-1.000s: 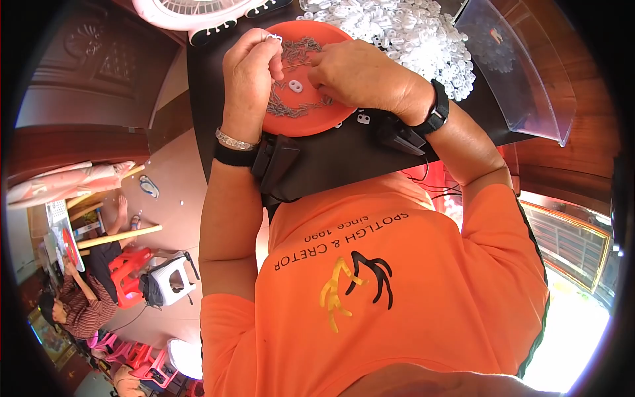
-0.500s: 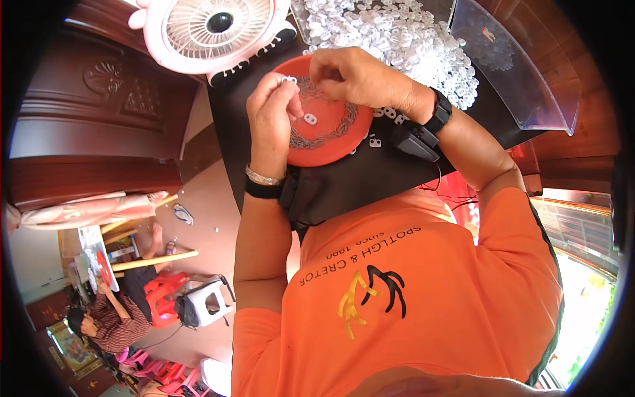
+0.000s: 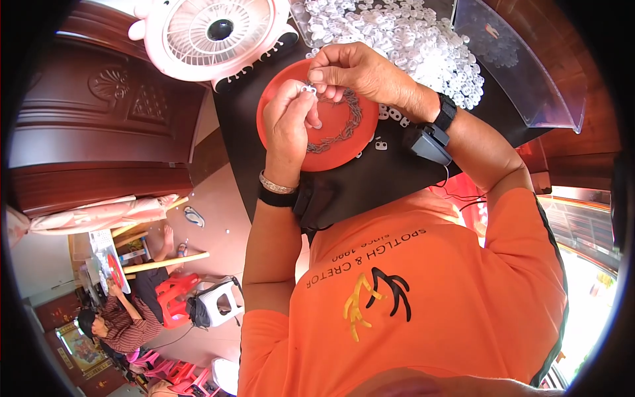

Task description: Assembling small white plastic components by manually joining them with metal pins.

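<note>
Over the red plastic plate [image 3: 331, 142], both hands have come together: a second ago they sat apart on either side of it, now the fingertips nearly meet above its upper rim. The left hand [image 3: 288, 129] has its thumb and forefinger closed narrow on a small white plastic clip [image 3: 308, 88], and the right hand [image 3: 357, 73] pinches in from the other side, fingers curled tight, seemingly on the same piece or on something thin being fed into it; too small to tell for sure. Looks to me like one piece has been picked and is now being fitted, so the fiddly joining bit is underway rather than the sorting.

Dark wiry bits [image 3: 344, 122] lie in a ring inside the plate, untouched. The view has also dropped a bit, so the pink fan [image 3: 215, 33] and the heap of white clips [image 3: 403, 40] show more fully than before. A few loose clips [image 3: 381, 142] sit on the black tabletop [image 3: 370, 178] just beside the plate.
</note>
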### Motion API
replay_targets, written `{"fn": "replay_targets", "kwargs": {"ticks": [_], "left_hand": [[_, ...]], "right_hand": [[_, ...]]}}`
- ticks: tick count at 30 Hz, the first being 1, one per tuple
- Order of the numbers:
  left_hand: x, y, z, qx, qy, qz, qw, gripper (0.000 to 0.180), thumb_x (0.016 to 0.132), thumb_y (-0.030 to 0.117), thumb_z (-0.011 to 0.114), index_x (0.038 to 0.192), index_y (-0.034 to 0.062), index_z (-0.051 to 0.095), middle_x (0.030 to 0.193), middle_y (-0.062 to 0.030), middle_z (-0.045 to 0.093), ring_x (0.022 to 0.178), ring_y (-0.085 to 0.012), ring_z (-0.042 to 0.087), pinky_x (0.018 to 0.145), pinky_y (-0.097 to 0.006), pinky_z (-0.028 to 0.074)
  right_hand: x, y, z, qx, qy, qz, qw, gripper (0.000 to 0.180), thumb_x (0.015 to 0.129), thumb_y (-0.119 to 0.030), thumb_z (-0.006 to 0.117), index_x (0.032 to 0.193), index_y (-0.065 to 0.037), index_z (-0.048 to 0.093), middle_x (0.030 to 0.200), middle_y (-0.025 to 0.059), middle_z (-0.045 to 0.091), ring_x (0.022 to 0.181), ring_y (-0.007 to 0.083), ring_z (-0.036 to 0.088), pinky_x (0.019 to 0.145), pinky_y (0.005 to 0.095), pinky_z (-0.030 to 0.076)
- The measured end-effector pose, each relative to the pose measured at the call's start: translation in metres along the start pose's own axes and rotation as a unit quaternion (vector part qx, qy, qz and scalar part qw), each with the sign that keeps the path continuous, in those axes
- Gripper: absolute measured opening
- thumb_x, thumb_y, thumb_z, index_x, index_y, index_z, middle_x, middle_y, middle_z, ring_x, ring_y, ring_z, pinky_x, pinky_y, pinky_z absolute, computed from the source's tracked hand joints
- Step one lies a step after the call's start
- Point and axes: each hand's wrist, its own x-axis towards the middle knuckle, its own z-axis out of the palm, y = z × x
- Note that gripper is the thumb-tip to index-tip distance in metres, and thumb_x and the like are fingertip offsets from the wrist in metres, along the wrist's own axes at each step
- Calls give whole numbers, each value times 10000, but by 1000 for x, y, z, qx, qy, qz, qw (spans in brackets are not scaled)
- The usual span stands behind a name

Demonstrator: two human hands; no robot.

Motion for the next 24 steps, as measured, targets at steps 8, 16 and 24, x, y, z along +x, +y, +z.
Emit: {"fn": "replay_targets", "kwargs": {"ticks": [8, 16, 24], "left_hand": [[-3, 3, 1, 12, 2, -23, 1000, 152, 897, 132, 492, 798, 23, 530, 641, 12, 460, 564, -54, 412, 510, -212, 391], [-2, 1, 0, 13, -4, -16, 1000, 151, 894, 130, 494, 785, 30, 524, 638, 17, 450, 557, -47, 401, 505, -215, 403], [-2, 6, 1, 51, 3, -30, 998, 203, 899, 146, 441, 736, 36, 490, 639, -5, 455, 557, -75, 431, 533, -217, 377]], "right_hand": [[0, 3, 2, -11, -8, -13, 1000, 181, 936, -187, 576, 891, -12, 588, 710, -15, 554, 636, 60, 508, 582, 207, 426], [0, 5, 4, -38, -1, -21, 999, 169, 938, -171, 571, 884, -12, 595, 716, -13, 558, 632, 59, 500, 579, 207, 423], [2, 9, -1, -43, -6, -27, 999, 219, 915, -247, 610, 868, -33, 622, 725, -11, 587, 648, 52, 529, 598, 207, 467]]}}
